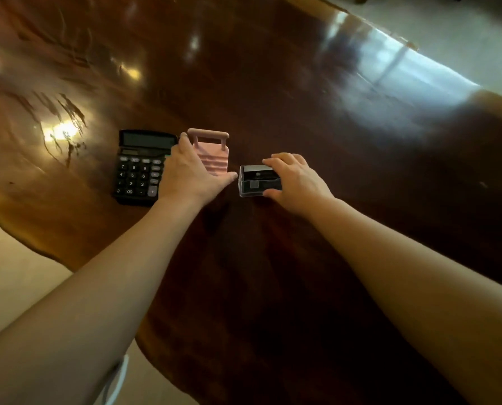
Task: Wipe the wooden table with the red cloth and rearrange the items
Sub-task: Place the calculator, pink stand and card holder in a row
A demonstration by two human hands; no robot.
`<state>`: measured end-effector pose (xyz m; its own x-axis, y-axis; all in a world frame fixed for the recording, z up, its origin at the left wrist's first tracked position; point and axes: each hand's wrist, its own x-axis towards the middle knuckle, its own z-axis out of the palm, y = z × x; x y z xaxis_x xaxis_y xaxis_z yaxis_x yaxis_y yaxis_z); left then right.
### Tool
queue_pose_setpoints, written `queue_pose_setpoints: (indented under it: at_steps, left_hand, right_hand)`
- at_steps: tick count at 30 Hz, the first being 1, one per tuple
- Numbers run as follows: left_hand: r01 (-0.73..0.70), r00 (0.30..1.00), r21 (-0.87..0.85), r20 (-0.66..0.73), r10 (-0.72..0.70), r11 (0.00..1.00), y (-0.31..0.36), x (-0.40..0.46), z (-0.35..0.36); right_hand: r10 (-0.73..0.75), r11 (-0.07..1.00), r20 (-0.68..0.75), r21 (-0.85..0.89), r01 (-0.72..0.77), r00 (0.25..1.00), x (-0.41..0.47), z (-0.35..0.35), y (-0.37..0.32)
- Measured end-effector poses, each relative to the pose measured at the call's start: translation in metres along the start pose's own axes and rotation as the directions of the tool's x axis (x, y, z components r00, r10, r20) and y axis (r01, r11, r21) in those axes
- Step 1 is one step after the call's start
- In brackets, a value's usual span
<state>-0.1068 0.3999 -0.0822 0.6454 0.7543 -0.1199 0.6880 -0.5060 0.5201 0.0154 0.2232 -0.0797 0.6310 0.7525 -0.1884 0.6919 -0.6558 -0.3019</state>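
A black calculator point(137, 166) lies flat on the dark glossy wooden table point(273, 97). Just right of it stands a small pink suitcase-shaped item point(213, 154) with a handle on top; my left hand point(190, 176) wraps around its near side, thumb stretched toward the right. Further right sits a clear plastic box point(257, 182) with dark contents. My right hand point(298, 182) grips that box from the right, fingers over its top and thumb at its near edge. No red cloth is in view.
The table's wavy near edge runs along the lower left, with pale floor point(16, 273) beyond it. The far edge crosses the upper right, where light floor point(463, 39) shows. A white cord point(118, 378) hangs near my left elbow.
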Motion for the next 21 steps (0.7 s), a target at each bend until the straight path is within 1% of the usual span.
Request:
queue_pose_setpoints:
  at_steps: [3,5,8,12,16,21]
  left_hand:
    - [0.034,0.999,0.021,0.008,-0.034,0.999,0.006,0.005,0.010]
    - [0.059,0.998,0.025,0.011,-0.060,0.998,0.009,0.008,0.015]
    - [0.076,0.997,0.026,0.007,-0.076,0.997,0.010,0.012,0.016]
    - [0.089,0.996,-0.008,-0.024,-0.090,0.996,0.017,0.008,0.015]
    - [0.053,0.998,-0.019,-0.038,-0.054,0.998,0.038,-0.009,0.018]
    - [-0.031,0.999,-0.059,0.035,0.033,0.998,0.086,-0.041,0.039]
  right_hand:
    - [-0.025,0.998,0.045,-0.051,0.027,0.999,0.013,0.005,0.001]
    - [-0.042,0.997,0.049,-0.060,0.045,0.998,0.018,0.008,0.002]
    - [-0.063,0.997,0.023,-0.047,0.064,0.998,0.022,0.010,0.004]
    - [-0.053,0.999,0.030,0.006,0.053,0.998,0.019,0.005,0.012]
    - [0.012,0.996,0.010,0.091,-0.012,1.000,-0.003,-0.007,0.034]
    - [0.147,0.973,-0.022,0.185,-0.141,0.989,-0.062,-0.032,0.091]
